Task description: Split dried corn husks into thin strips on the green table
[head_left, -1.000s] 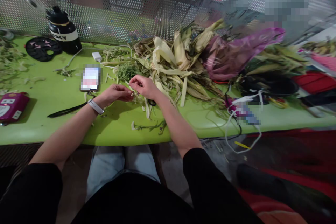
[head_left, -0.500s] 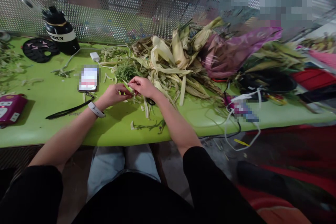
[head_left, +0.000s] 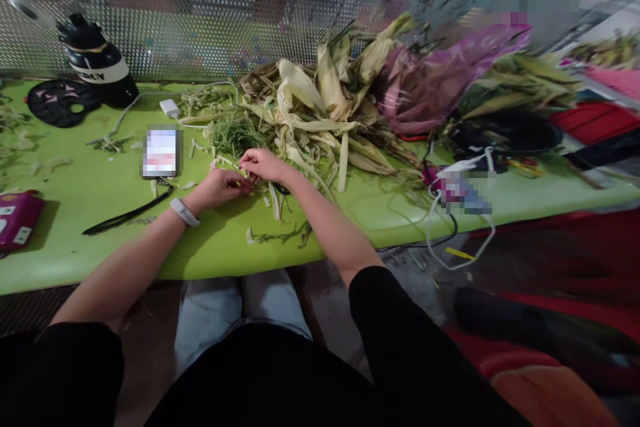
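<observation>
Head view: the left hand (head_left: pixel 220 188) and right hand (head_left: pixel 263 165) nearly meet over the table (head_left: pixel 220 250), fingertips pinched together on a small pale scrap (head_left: pixel 253 179) just in front of the green strands (head_left: pixel 235 135); its exact shape is too small to tell. With so little to grip, it could slip if either pinch loosens, and be lost among similar loose bits. A sharp pull might tear it, and the nearby husks (head_left: pixel 300 97) could snag the right fingers.
</observation>
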`<act>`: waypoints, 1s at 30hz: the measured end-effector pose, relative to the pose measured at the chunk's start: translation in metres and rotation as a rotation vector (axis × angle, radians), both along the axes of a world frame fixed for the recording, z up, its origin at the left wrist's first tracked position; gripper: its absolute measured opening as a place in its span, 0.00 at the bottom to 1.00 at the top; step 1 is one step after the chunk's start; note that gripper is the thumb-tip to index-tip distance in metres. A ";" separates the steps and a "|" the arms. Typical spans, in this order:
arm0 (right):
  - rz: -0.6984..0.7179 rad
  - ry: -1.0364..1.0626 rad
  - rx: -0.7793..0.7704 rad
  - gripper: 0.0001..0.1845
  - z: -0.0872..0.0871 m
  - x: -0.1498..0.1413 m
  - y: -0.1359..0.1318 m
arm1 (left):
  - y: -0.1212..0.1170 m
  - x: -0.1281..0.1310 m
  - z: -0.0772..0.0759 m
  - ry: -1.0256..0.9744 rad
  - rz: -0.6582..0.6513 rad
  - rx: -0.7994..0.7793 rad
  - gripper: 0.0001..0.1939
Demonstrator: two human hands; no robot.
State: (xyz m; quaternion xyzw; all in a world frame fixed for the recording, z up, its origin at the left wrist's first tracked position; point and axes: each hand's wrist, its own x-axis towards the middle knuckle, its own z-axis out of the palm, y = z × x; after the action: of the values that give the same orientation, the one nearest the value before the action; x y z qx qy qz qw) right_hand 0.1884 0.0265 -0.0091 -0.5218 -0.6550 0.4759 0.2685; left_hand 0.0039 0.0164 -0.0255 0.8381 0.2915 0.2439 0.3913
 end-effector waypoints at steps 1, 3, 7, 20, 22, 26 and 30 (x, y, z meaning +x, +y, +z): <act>-0.004 -0.006 0.002 0.07 0.000 0.000 0.000 | 0.000 0.000 -0.002 -0.004 0.019 -0.119 0.11; -0.007 -0.016 0.006 0.07 0.000 -0.001 0.000 | 0.001 0.000 -0.004 -0.043 0.078 -0.324 0.14; 0.017 0.016 -0.013 0.05 0.003 0.002 0.000 | 0.002 0.001 -0.005 -0.152 0.175 -0.514 0.15; 0.196 -0.249 0.264 0.14 0.018 0.025 -0.012 | 0.007 0.002 -0.012 -0.230 0.198 -0.606 0.13; 0.202 -0.317 0.349 0.15 0.019 0.027 -0.019 | 0.006 0.002 -0.012 -0.229 0.202 -0.596 0.13; 0.230 -0.472 0.512 0.14 0.016 0.027 -0.027 | 0.003 0.002 -0.009 -0.215 0.200 -0.583 0.11; 0.260 -0.593 0.551 0.12 0.010 0.025 -0.028 | 0.003 0.002 -0.007 -0.206 0.205 -0.582 0.08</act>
State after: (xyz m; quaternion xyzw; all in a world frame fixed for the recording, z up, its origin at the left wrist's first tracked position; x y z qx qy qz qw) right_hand 0.2134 -0.0013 0.0013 -0.4579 -0.8670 0.1424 0.1357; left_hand 0.0063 0.0195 -0.0328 0.6281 0.3908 0.2719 0.6155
